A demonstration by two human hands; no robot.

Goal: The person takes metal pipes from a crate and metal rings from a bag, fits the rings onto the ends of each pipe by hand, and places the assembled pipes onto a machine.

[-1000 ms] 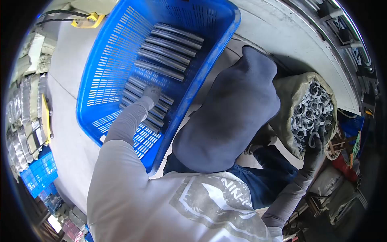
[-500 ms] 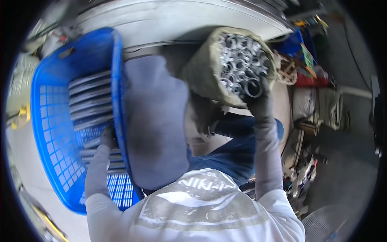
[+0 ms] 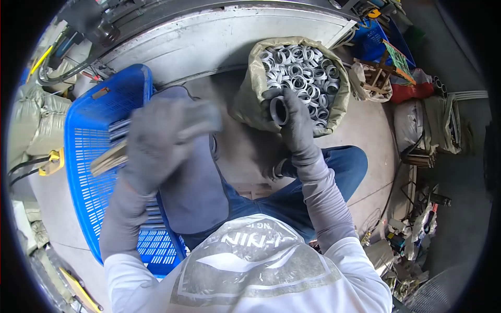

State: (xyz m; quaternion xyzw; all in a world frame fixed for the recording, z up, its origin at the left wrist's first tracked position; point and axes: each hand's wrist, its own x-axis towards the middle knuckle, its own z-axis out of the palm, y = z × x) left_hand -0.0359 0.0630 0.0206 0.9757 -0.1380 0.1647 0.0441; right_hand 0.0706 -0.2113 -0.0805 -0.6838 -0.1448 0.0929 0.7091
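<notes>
My gloved left hand (image 3: 156, 141) is wrapped round a metal tube (image 3: 201, 119), held above the blue basket's edge and the grey pad; motion blurs both. One end of the tube points right, toward my other hand. In my gloved right hand (image 3: 297, 120) a metal ring (image 3: 279, 110) is held upright by the fingers, its opening facing left. That hand is in front of the sack (image 3: 253, 99), which is full of similar loose rings (image 3: 297, 82). More tubes (image 3: 119, 130) lie in the blue basket (image 3: 86, 156), partly hidden by my left arm.
A grey pad (image 3: 195, 193) lies over my left leg, beside the basket. Behind stands a pale metal panel (image 3: 193, 44). A blue bin (image 3: 373, 41) and a red bag (image 3: 404, 93) are at the back right. Scrap (image 3: 412, 235) lies at the right.
My left hand has come up out of the basket with a tube. My right hand has drawn back from the sack with a ring, toward the middle. The view has turned to the right.
</notes>
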